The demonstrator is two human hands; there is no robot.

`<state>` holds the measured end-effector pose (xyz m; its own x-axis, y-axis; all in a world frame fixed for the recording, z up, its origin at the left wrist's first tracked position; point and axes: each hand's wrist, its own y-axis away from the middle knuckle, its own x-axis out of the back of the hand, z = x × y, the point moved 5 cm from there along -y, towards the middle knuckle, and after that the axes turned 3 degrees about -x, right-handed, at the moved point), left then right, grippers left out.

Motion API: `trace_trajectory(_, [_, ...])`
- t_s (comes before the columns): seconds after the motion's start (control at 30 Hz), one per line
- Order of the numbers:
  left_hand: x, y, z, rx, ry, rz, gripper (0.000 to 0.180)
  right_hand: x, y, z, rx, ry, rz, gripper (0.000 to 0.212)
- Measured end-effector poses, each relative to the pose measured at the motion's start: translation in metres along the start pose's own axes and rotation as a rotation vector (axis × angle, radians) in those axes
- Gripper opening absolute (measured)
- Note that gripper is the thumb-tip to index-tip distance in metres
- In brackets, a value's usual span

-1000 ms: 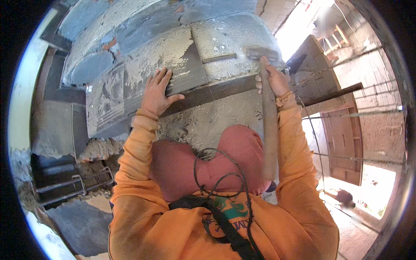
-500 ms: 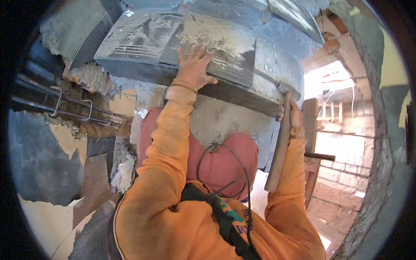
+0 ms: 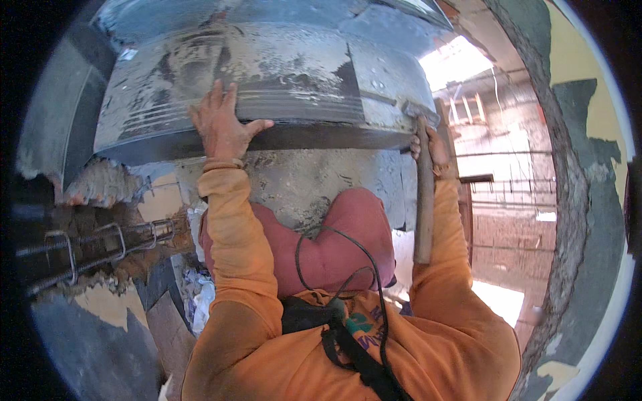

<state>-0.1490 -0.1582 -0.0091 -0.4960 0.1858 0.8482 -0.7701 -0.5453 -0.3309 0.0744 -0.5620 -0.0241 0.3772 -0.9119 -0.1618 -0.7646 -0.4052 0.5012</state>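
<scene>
My left hand [image 3: 224, 128] lies with fingers spread on a dusty dark step tile [image 3: 294, 77], its thumb along the front edge. Fine grooves run across this tile near that edge, and its surface is smeared with pale grey dust. My right hand [image 3: 436, 148] grips a hammer [image 3: 424, 207] high on the wooden handle, just below the head. The hammer head rests at or close to the right end of the step; whether it touches cannot be made out. The handle hangs down toward my right forearm.
Exposed steel rebar [image 3: 100, 244] sticks out of broken masonry at the left. A rough wall edge [image 3: 568, 220] rises at the right, beside a bright opening with brickwork [image 3: 515, 227]. A black cord [image 3: 364, 250] hangs over my lap. Crumpled plastic [image 3: 200, 297] lies at my left.
The whole view has swung, so the step appears farther left and more level. The left hand still lies spread on the tile, and the right hand still grips the hammer, its handle now more upright.
</scene>
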Motion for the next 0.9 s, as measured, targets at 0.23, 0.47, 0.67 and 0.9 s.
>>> trace_trajectory(0.23, [-0.008,0.0,-0.006,-0.043,0.025,0.027,0.103,0.011,0.005,-0.002,-0.023,0.05,0.126,0.033])
trace_trajectory(0.47, [-0.011,0.0,-0.011,-0.111,-0.007,0.05,0.102,-0.03,0.009,0.001,-0.028,0.212,0.184,0.034])
trace_trajectory(0.67, [-0.016,0.003,0.001,-0.199,-0.027,0.055,0.095,0.039,-0.018,0.021,0.158,0.286,0.225,0.038])
trace_trajectory(0.9, [-0.009,-0.002,0.001,-0.179,-0.114,0.11,0.092,0.004,-0.003,0.0,0.039,0.145,0.069,0.047])
